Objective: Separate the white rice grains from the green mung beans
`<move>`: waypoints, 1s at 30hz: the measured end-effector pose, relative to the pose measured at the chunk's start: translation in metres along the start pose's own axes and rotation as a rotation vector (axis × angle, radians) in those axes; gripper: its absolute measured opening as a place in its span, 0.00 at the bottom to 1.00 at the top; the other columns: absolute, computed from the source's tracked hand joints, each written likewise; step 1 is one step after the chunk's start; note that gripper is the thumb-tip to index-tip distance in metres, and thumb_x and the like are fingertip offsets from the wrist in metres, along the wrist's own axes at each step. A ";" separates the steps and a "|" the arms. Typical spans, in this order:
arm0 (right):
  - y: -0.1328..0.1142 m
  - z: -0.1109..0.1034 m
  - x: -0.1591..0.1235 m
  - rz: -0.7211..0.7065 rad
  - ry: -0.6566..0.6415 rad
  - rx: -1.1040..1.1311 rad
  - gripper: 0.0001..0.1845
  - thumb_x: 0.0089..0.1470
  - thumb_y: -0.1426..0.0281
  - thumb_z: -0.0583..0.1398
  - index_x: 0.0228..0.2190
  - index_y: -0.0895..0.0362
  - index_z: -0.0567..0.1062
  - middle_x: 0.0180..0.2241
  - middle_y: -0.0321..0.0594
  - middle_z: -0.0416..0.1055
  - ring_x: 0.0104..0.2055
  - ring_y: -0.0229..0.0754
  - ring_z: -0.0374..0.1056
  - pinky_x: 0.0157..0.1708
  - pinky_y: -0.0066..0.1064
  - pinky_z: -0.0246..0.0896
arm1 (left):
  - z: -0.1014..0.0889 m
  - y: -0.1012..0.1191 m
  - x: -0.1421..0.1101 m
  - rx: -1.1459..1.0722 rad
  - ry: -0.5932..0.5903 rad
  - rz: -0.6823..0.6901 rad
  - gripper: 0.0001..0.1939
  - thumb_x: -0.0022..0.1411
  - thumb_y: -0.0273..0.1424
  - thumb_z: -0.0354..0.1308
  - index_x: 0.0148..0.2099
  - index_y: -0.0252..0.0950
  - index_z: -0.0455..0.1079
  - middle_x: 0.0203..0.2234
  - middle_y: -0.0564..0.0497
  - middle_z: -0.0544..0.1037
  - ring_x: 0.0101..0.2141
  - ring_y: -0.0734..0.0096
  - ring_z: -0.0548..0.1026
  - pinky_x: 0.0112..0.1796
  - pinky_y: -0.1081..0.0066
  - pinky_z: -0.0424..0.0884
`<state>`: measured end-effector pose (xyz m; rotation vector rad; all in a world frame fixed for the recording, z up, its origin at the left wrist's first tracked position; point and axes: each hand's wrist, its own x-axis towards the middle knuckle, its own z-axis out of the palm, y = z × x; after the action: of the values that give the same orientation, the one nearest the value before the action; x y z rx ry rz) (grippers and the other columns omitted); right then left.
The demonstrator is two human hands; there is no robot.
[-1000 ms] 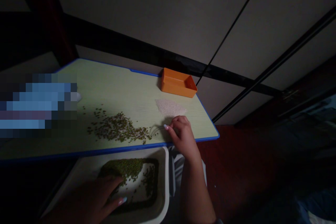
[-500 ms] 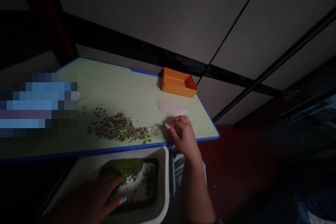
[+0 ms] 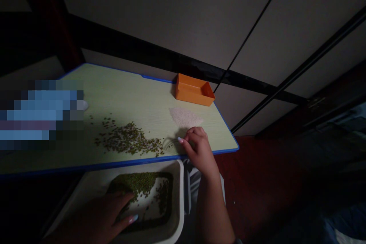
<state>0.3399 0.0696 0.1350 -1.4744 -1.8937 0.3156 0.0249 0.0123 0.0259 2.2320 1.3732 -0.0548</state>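
Observation:
My right hand point(image 3: 197, 145) is low over the front of the table, with fingers curled in and the thumb against them. It grips a thin, see-through, curved thing point(image 3: 168, 143), too faint to name, whose edge reaches toward scattered green and brown beans point(image 3: 128, 137). Just beyond the hand lies a small pile of white grains point(image 3: 184, 116). My left hand point(image 3: 110, 209) is in the pale tray point(image 3: 180, 202) below the table edge, thumb and fingers apart. Its fingertips are at a heap of green beans point(image 3: 137, 181); darker beans point(image 3: 162, 196) lie at the tray's right side.
An orange open box point(image 3: 194, 91) stands at the back right of the pale yellow table point(image 3: 120, 87), which has a blue edge. Cabinet panels point(image 3: 183, 19) rise behind it. On the left is a blurred-out blue patch point(image 3: 42, 110). Reddish floor point(image 3: 243, 183) shows at right.
My right hand and the curved thing in it have shifted slightly left and toward me. The left hand stays in the tray, and the bean piles look the same.

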 end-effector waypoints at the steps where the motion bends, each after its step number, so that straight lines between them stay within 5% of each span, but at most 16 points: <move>1: 0.000 0.000 0.000 -0.001 0.005 0.010 0.14 0.69 0.71 0.70 0.30 0.51 0.76 0.40 0.42 0.77 0.49 0.53 0.72 0.53 0.45 0.63 | 0.000 -0.001 0.000 -0.002 0.001 -0.001 0.26 0.69 0.47 0.61 0.63 0.48 0.87 0.59 0.44 0.92 0.60 0.43 0.89 0.62 0.55 0.84; 15: 0.003 0.000 -0.001 -0.003 0.004 0.054 0.14 0.69 0.71 0.69 0.30 0.51 0.75 0.40 0.42 0.78 0.49 0.52 0.72 0.53 0.45 0.62 | 0.008 -0.003 0.000 0.019 -0.023 -0.021 0.30 0.68 0.49 0.60 0.66 0.47 0.86 0.62 0.43 0.90 0.62 0.44 0.88 0.65 0.56 0.82; 30: 0.002 0.004 0.002 0.011 -0.031 0.044 0.16 0.70 0.70 0.70 0.29 0.51 0.76 0.39 0.42 0.78 0.49 0.52 0.71 0.53 0.45 0.63 | 0.009 -0.006 -0.001 -0.054 0.069 0.034 0.24 0.66 0.48 0.62 0.58 0.51 0.88 0.55 0.47 0.94 0.56 0.44 0.91 0.57 0.58 0.86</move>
<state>0.3383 0.0733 0.1320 -1.4585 -1.8920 0.3851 0.0213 0.0094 0.0162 2.2306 1.3563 0.0709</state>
